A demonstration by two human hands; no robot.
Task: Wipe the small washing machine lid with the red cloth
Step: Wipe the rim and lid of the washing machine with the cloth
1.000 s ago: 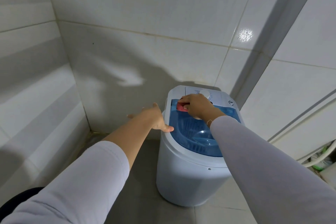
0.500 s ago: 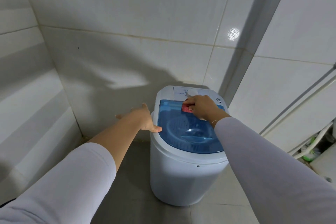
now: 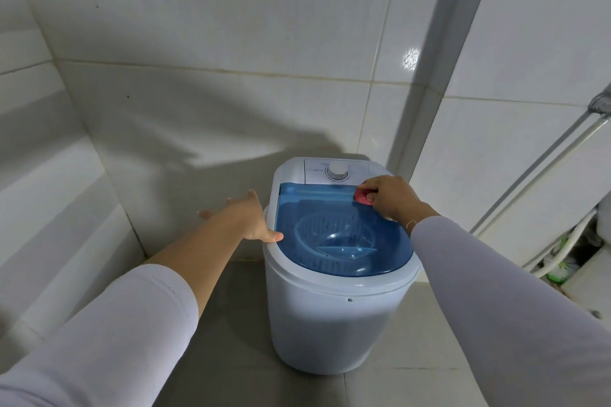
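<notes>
A small white washing machine (image 3: 330, 317) stands on the floor in a tiled corner. Its translucent blue lid (image 3: 317, 208) is closed, and the drum shows through it. My right hand (image 3: 391, 196) grips a bunched red cloth (image 3: 362, 197) and presses it on the lid's far right corner, just below the white control panel with its dial (image 3: 338, 170). Most of the cloth is hidden under my fingers. My left hand (image 3: 246, 216) rests on the machine's left rim with fingers spread and straight, thumb touching the lid's edge.
White tiled walls (image 3: 198, 76) close in behind and to the left. A white pipe (image 3: 545, 182) runs diagonally at the right, with hoses and a green item (image 3: 558, 276) low beside a white fixture. Grey floor (image 3: 231, 357) lies in front of the machine.
My right hand has slid the red cloth along the lid's back edge from the left side to the right corner. My left hand has stayed on the left rim. The camera has shifted.
</notes>
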